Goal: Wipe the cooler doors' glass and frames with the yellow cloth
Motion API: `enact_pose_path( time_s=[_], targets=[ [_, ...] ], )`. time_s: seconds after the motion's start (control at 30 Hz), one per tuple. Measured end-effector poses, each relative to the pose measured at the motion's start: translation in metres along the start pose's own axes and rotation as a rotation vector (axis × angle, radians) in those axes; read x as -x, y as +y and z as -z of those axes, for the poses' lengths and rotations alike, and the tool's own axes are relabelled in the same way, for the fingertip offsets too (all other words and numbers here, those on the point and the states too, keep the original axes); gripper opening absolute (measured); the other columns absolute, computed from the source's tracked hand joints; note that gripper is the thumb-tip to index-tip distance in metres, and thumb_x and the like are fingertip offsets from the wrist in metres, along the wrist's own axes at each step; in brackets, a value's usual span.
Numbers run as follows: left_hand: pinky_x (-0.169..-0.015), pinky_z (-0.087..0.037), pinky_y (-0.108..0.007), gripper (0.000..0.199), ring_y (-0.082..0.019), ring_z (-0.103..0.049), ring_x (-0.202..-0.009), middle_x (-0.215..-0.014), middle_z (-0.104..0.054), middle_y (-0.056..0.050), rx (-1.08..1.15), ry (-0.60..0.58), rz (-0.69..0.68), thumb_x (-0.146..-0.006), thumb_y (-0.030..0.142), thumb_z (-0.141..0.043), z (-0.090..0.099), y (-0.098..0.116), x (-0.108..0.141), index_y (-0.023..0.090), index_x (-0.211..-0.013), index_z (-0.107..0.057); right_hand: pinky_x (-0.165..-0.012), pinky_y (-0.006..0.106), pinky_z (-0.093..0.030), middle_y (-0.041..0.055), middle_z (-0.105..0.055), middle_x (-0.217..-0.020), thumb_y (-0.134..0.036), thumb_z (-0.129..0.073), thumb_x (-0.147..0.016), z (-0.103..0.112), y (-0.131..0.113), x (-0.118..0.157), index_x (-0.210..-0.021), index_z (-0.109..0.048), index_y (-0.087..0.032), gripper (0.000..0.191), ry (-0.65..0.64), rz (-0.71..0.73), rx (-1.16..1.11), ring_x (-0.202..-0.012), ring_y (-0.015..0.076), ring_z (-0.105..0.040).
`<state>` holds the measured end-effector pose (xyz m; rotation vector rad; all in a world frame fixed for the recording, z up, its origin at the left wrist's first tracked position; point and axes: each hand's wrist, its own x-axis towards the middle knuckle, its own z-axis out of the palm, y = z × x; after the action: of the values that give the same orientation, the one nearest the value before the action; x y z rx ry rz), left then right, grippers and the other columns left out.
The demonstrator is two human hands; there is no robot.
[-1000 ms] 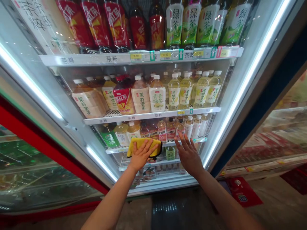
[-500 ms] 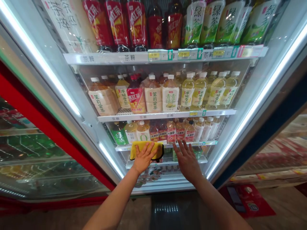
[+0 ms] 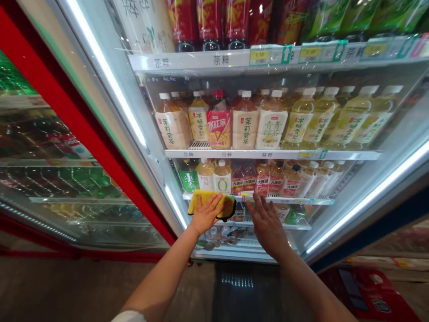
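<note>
A yellow cloth point(image 3: 197, 199) with a dark edge lies under my left hand point(image 3: 208, 213), which holds it pressed with fingers laid out on top. Cloth and hand are at the glass front of a drinks cooler, by a lower shelf edge point(image 3: 291, 200). To the right, my right hand point(image 3: 267, 223) is open, palm towards the glass and fingers spread. Whether it touches the glass I cannot tell. Just above my hands, small bottles such as a white-capped one point(image 3: 221, 176) and a red-labelled one point(image 3: 262, 179) stand on that shelf.
Tea bottles point(image 3: 271, 120) fill the shelf above, with red-labelled bottles point(image 3: 237, 20) higher up. Bright light strips point(image 3: 107, 71) run down the cooler's sides. A red-framed cooler point(image 3: 80, 134) stands left. A red object point(image 3: 372, 290) sits at the lower right.
The view has turned left and come closer to the cooler. My left hand and the cloth stay together near the same shelf edge; my right hand remains spread beside them.
</note>
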<state>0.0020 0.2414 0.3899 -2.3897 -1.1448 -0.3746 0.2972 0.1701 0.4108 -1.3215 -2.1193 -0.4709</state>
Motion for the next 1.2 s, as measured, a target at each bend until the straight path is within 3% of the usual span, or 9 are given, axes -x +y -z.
enact_pose_path(
  time_s=[0.1,0.27,0.5,0.67,0.8,0.9,0.97,1.1,1.2],
  targets=[
    [-0.124,0.011,-0.06,0.076,-0.027,-0.029,-0.154,-0.161,-0.042,-0.006,-0.008,0.036,0.079,-0.081,0.017,-0.07,0.015,-0.017,-0.002,0.043,-0.149,-0.048,-0.121,0.06,-0.033,0.0088,-0.009,-0.171,-0.003,-0.047,-0.093,-0.001,-0.009,-0.009,-0.164,0.001,-0.028,0.088,0.005,0.036,-0.018,-0.158,0.0317,-0.011],
    [-0.123,0.0,-0.069,0.088,-0.038,-0.016,-0.156,-0.169,-0.02,-0.017,-0.02,0.134,0.457,-0.073,0.012,-0.078,0.025,-0.03,0.022,0.031,-0.152,-0.045,-0.118,0.059,-0.038,0.0098,-0.01,-0.172,-0.006,-0.044,-0.096,0.002,-0.02,-0.012,-0.164,0.003,-0.028,0.085,0.022,0.037,-0.034,-0.158,0.0322,-0.014],
    [-0.123,-0.009,-0.07,0.097,-0.032,-0.01,-0.157,-0.171,-0.014,-0.009,0.076,0.158,0.438,-0.077,-0.008,-0.056,0.023,-0.023,0.022,0.042,-0.156,-0.033,-0.117,0.063,-0.039,0.0112,-0.011,-0.172,-0.004,-0.04,-0.096,0.01,-0.037,-0.033,-0.165,-0.003,-0.027,0.081,0.058,0.144,-0.048,-0.157,0.0353,-0.014],
    [-0.115,-0.023,-0.076,0.107,-0.044,0.009,-0.154,-0.166,0.016,-0.027,0.15,0.418,0.84,-0.081,0.004,-0.063,0.014,-0.009,0.027,0.02,-0.163,0.003,-0.114,0.066,-0.041,0.0125,-0.015,-0.172,-0.01,-0.042,-0.1,0.012,-0.045,-0.049,-0.165,-0.004,-0.031,0.078,0.053,0.142,-0.131,-0.157,0.0366,-0.013],
    [-0.112,-0.028,-0.077,0.092,-0.049,0.002,-0.154,-0.166,0.01,-0.033,0.154,0.43,0.868,-0.092,0.029,-0.063,0.008,0.005,0.022,0.01,-0.162,-0.007,-0.114,0.066,-0.042,0.0109,-0.012,-0.172,-0.009,-0.044,-0.1,0.014,-0.054,-0.057,-0.164,-0.002,-0.034,0.081,0.012,0.177,-0.135,-0.157,0.0366,-0.014],
    [-0.115,-0.025,-0.075,0.089,-0.049,-0.005,-0.154,-0.167,0.001,-0.032,0.167,0.395,0.827,-0.087,0.033,-0.07,0.012,-0.005,0.02,0.011,-0.16,-0.024,-0.116,0.066,-0.04,0.0095,-0.01,-0.172,-0.01,-0.044,-0.101,0.021,-0.062,-0.068,-0.164,0.001,-0.036,0.082,0.035,0.177,-0.132,-0.157,0.0363,-0.016],
    [-0.117,-0.023,-0.073,0.084,-0.047,-0.007,-0.155,-0.168,-0.002,-0.03,0.223,0.432,0.923,-0.087,0.031,-0.069,0.013,-0.015,0.023,0.014,-0.159,-0.029,-0.116,0.065,-0.039,0.0091,-0.008,-0.173,-0.012,-0.045,-0.101,0.024,-0.066,-0.076,-0.164,0.003,-0.036,0.082,0.045,0.19,-0.114,-0.157,0.0367,-0.015],
    [-0.119,-0.024,-0.068,0.068,-0.039,-0.002,-0.158,-0.169,-0.002,-0.028,0.358,0.616,1.25,-0.102,0.034,-0.043,0.004,-0.018,0.029,0.013,-0.162,-0.019,-0.116,0.065,-0.039,0.0087,-0.004,-0.173,-0.012,-0.044,-0.101,0.025,-0.073,-0.084,-0.164,0.004,-0.033,0.082,0.034,0.218,-0.094,-0.157,0.0367,-0.012],
    [-0.121,-0.021,-0.066,0.066,-0.036,-0.002,-0.158,-0.169,-0.001,-0.026,0.375,0.646,1.283,-0.104,0.035,-0.036,0.007,-0.013,0.018,0.014,-0.163,-0.014,-0.115,0.067,-0.039,0.0078,-0.005,-0.173,-0.013,-0.042,-0.101,0.023,-0.077,-0.086,-0.164,0.004,-0.033,0.081,0.032,0.222,-0.104,-0.158,0.0364,-0.012]
  ],
)
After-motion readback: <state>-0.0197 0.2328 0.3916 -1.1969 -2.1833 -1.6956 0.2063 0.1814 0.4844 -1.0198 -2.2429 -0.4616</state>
